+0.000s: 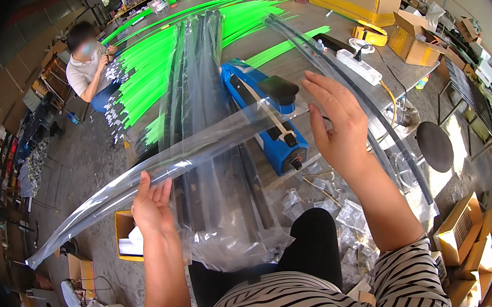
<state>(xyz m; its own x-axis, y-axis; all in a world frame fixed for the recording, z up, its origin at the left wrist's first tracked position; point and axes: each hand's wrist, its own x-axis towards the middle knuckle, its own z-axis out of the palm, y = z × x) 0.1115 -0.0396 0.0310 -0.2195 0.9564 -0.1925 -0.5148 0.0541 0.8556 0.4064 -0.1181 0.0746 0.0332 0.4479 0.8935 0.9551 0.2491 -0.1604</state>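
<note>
A long clear plastic sleeve (pixel 198 146) slants from the lower left up across a blue bench-top bag sealer (pixel 286 149). Thumb and fingers of my left hand (pixel 155 207) hold its lower edge near the middle. To the right of the sealer's black press pad (pixel 279 89), my right hand (pixel 343 128) hovers with fingers apart and nothing in its grasp. The sleeve's upper end lies over the sealer, close to my right thumb. Beneath the sleeve, a bundle of dark strips in clear plastic bags (pixel 196 81) runs from the table toward my lap.
Bright green rods (pixel 151 79) cover the table's left side; a seated person (pixel 89 66) is beyond them. On the right are a white power strip (pixel 359 66), long dark strips in plastic (pixel 378 111) and a round black stool seat (pixel 435 147). Cardboard boxes (pixel 462 229) stand farther right.
</note>
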